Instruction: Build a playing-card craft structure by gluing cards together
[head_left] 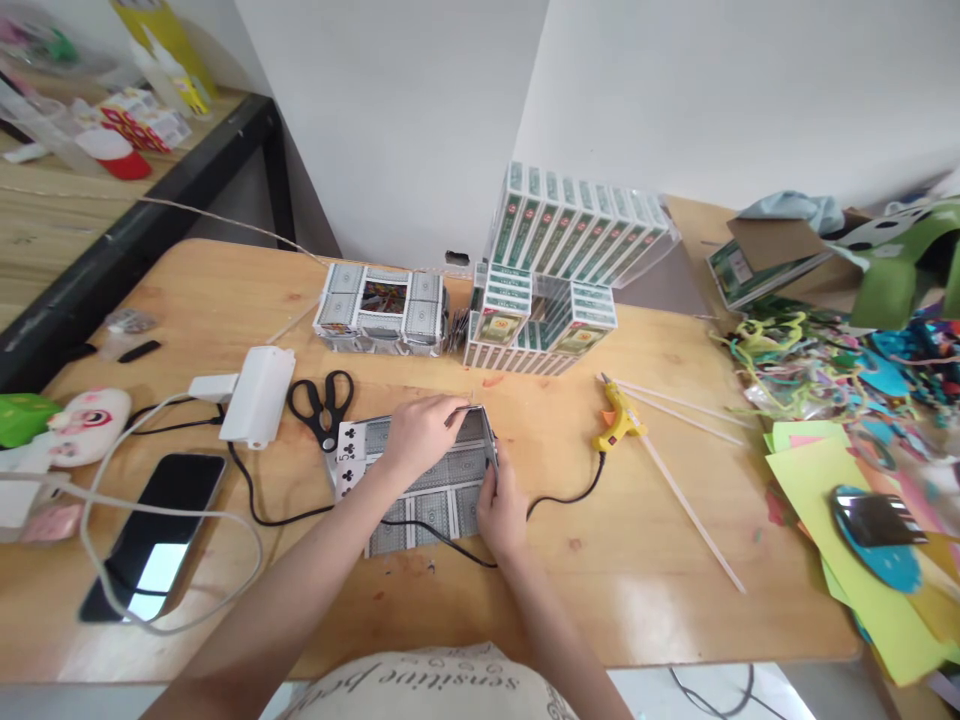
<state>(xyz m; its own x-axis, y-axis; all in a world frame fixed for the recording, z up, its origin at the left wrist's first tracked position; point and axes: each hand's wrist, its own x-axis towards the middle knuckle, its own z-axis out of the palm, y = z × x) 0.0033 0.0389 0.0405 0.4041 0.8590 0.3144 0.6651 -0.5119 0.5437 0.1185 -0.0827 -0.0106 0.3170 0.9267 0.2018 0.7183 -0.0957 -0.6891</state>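
Observation:
On the table before me lies a flat panel of joined playing cards (431, 470), mostly backs up, with club faces at its left end. A card wall (492, 435) stands up along its right end. My left hand (424, 435) reaches across the panel and pinches the top of this wall at its far corner. My right hand (502, 508) grips the wall from its right side, thumb on the inner face. Black-handled scissors (324, 408) lie at the panel's far left, the blades partly covered. A black cord runs across the panel and under my right hand.
A yellow glue gun (619, 420) lies at right beside glue sticks (686, 510). Behind stand a box built of cards (382, 310) and stacked card packs (577, 225). A white power adapter (259, 395) and a phone (154, 535) are at left; coloured paper (817, 490) is at right.

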